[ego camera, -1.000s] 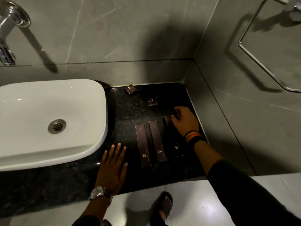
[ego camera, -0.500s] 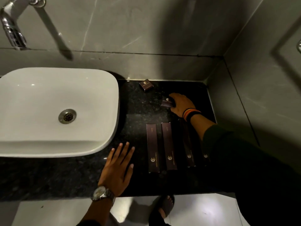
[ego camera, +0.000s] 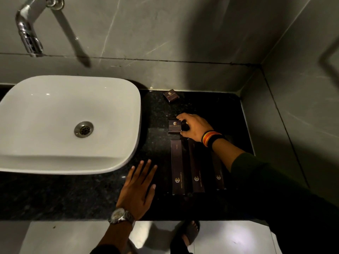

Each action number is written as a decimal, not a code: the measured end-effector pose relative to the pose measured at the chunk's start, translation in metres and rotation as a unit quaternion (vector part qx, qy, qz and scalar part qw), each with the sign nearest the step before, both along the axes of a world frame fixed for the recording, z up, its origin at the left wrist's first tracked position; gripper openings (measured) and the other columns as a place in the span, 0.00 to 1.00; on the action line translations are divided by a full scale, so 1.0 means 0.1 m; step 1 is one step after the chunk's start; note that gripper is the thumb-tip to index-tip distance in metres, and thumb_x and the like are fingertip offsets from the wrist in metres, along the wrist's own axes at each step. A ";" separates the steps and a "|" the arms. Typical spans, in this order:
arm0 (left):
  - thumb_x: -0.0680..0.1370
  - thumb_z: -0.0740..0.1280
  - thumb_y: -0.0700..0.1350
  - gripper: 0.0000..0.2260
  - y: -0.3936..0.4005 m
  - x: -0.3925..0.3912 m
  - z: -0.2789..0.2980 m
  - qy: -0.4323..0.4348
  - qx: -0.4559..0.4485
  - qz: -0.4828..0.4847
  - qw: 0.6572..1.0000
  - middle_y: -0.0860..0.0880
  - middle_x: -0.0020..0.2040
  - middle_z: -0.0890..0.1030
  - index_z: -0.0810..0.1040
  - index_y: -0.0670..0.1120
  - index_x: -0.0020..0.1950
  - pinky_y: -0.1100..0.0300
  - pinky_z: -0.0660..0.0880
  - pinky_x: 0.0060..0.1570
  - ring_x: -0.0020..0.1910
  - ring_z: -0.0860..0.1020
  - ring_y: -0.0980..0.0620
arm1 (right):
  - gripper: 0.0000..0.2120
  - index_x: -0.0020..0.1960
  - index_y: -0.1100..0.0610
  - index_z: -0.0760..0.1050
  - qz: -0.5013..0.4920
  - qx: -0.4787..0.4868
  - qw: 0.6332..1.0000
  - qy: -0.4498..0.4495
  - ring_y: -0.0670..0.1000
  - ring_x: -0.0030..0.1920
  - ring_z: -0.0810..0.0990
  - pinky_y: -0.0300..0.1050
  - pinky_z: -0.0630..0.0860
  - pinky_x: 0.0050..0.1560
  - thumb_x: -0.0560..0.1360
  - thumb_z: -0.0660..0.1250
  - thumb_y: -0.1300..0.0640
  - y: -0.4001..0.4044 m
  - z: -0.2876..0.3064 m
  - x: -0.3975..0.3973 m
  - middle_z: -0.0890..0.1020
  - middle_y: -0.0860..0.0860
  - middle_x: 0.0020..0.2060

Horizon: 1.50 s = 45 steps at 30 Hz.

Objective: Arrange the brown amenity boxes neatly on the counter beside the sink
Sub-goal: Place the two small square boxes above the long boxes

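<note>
Three long brown boxes lie side by side on the black counter [ego camera: 55, 195] right of the sink: the left box [ego camera: 177, 166], the middle box [ego camera: 195, 167] and a third box [ego camera: 218, 173] partly under my right arm. A small square brown box [ego camera: 175, 126] sits flat just beyond the left long box, and my right hand [ego camera: 196, 126] grips its right side with thumb and fingers. Another small square box [ego camera: 171, 95] lies askew near the back wall. My left hand [ego camera: 138, 186] rests flat on the counter, fingers spread, holding nothing.
A white basin [ego camera: 113, 162] with a metal drain fills the left of the counter, under a chrome tap [ego camera: 27, 32]. Grey tiled walls close the back and right side. My sandalled foot [ego camera: 187, 233] shows on the pale floor below the counter edge.
My right hand left the long boxes, took the small square box and slid it left, in line above the left long box. The left hand stayed flat.
</note>
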<state>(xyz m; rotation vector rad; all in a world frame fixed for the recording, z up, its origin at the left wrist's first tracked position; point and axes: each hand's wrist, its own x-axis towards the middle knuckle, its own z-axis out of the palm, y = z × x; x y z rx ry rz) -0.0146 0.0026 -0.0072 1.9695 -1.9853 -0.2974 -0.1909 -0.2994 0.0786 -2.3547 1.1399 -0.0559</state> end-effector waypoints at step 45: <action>0.85 0.59 0.51 0.29 -0.01 0.00 0.04 -0.004 0.009 0.002 1.000 0.49 0.88 0.57 0.61 0.49 0.86 0.40 0.55 0.83 0.87 0.53 0.45 | 0.34 0.70 0.54 0.70 -0.072 -0.008 0.997 -0.025 0.59 0.61 0.79 0.52 0.75 0.63 0.66 0.75 0.58 -0.70 0.08 0.07 0.80 0.55 0.63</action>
